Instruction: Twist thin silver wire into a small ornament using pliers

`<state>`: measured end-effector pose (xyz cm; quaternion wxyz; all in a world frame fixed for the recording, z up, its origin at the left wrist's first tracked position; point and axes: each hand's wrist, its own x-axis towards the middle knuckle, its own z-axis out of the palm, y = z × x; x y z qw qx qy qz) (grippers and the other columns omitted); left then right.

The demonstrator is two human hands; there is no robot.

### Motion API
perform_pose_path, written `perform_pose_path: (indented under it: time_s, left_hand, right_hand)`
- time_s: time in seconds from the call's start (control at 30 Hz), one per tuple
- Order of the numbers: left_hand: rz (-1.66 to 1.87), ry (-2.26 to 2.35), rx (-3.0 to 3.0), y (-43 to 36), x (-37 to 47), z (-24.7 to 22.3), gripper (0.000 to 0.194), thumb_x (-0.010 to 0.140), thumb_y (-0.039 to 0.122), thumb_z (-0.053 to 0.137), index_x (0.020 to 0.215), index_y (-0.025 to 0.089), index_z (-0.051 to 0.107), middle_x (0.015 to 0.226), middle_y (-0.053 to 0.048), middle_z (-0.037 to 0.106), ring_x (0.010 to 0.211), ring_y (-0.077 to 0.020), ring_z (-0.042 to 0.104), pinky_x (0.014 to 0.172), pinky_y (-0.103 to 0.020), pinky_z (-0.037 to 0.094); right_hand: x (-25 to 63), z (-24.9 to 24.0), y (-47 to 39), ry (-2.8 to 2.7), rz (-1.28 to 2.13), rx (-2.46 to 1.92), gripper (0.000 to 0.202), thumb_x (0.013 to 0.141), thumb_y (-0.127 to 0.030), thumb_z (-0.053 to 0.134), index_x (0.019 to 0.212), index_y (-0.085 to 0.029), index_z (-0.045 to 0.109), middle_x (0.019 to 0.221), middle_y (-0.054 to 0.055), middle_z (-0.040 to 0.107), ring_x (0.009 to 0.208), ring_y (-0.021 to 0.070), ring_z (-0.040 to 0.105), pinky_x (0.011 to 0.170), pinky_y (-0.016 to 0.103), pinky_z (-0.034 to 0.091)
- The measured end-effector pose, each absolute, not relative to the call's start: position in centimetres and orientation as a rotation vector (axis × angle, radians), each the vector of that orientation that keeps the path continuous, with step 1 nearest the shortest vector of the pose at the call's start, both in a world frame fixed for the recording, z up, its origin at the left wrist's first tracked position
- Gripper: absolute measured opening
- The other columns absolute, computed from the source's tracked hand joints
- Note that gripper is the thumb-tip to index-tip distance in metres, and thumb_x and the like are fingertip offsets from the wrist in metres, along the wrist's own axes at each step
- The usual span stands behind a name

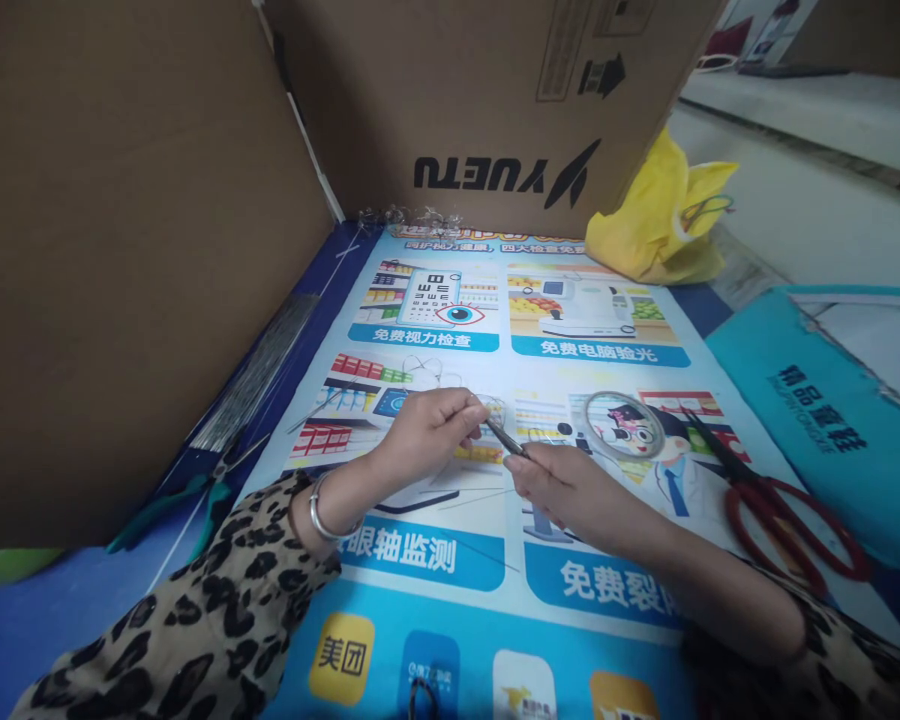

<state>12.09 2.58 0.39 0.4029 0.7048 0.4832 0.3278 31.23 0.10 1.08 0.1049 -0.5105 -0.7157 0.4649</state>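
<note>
One dark loop (422,690) lies nearest, at the lower edge, on a printed sheet (390,597) spread over the blue desk (30,625). Beside the right forearm, red-handled scissors (746,483); at the left, teal-handled pliers (217,488), tips apart.

Right hand (559,485): fingers clamped on a slim dark tool (505,437), type uncertain. Left hand (431,425): thumb and fingers pinched together at the tool's tip, apparently on thin wire (424,367), whose loops show just beyond the knuckles. Grip point itself hidden. Step in hand, by my reading: bending or gripping the wire with the tool. Next move would call for a steady left pinch and a small turn of the right wrist.

Beyond the right hand, a clear ring (625,455) lies flat. Left, a bundle of straight wires (259,380).

Containers: teal box (817,420) at right, pale inside partly visible, contents unclear. Farther, a crumpled yellow bag (649,230), thin cord at its side; inside not visible. Looped wire pieces (412,218) sit against the standing carton (495,100), its interior unseen.
</note>
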Motion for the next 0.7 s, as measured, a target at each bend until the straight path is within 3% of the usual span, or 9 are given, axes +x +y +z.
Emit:
perform_pose_path:
  time_s: [0.3, 0.5, 0.7]
  left_hand:
    - [0.639, 1.026, 1.398, 3.4, 11.4, 0.5, 0.024, 0.078, 0.035, 0.055, 0.065, 0.014, 0.056, 0.050, 0.003, 0.054, 0.043, -0.0059, 0.049, 0.045, -0.017, 0.040]
    - [0.547, 1.028, 1.485, 3.2, 11.5, 0.6, 0.026, 0.079, 0.035, 0.052, 0.064, 0.015, 0.054, 0.050, 0.003, 0.052, 0.044, -0.0061, 0.048, 0.045, -0.017, 0.038]
    - [0.534, 1.123, 1.783, 2.9, 12.0, 1.3, 0.028, 0.083, 0.034, 0.047, 0.064, 0.015, 0.056, 0.054, 0.002, 0.055, 0.050, -0.0079, 0.050, 0.050, -0.019, 0.035]
  right_hand:
    - [32.0, 1.6, 0.4, -2.541, 0.965, -1.529, 0.039, 0.090, -0.044, 0.030, 0.067, -0.019, 0.047, 0.067, 0.004, 0.060, 0.060, 0.0141, 0.051, 0.054, 0.026, 0.029]
    - [32.5, 1.9, 0.6, -2.812, 0.620, -1.505, 0.037, 0.091, -0.040, 0.030, 0.075, -0.018, 0.056, 0.072, 0.008, 0.064, 0.065, 0.0185, 0.057, 0.055, 0.028, 0.027]
    - [32.9, 1.8, 0.9, -2.842, 0.662, -1.448, 0.038, 0.092, -0.040, 0.029, 0.076, -0.018, 0.056, 0.074, 0.008, 0.065, 0.067, 0.0193, 0.058, 0.057, 0.028, 0.030]
